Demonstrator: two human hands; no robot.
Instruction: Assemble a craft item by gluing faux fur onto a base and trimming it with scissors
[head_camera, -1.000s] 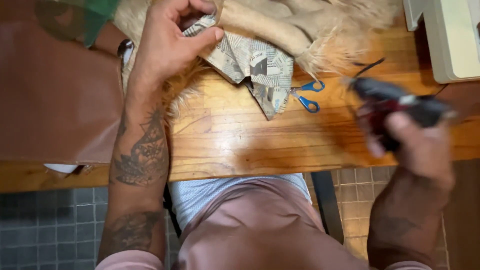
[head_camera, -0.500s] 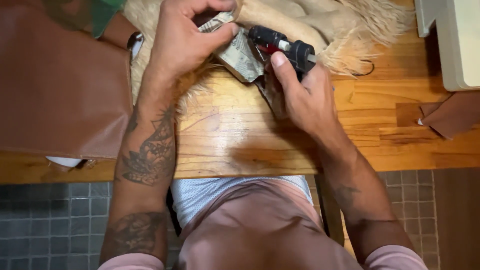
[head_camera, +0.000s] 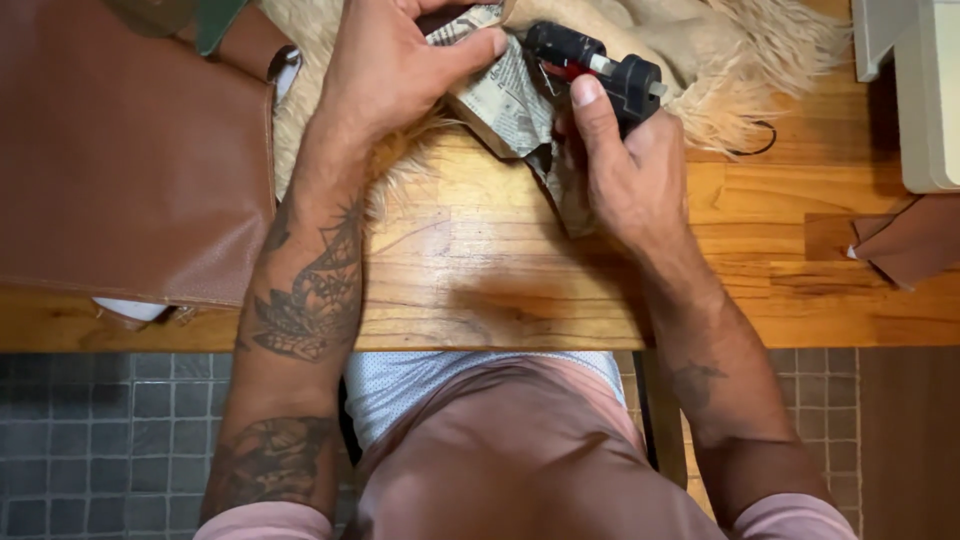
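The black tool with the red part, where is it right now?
In the head view the black tool sits top centre, gripped by the right hand, against the newspaper piece held by the left hand.

No packages, labels, signs or screens show; only printed newspaper (head_camera: 500, 95).

One head-worn camera looks steeply down, close over the wooden table (head_camera: 480, 250). The person's torso fills six o'clock, both forearms reach toward twelve, and the grey tiled floor (head_camera: 110, 430) shows at seven o'clock.
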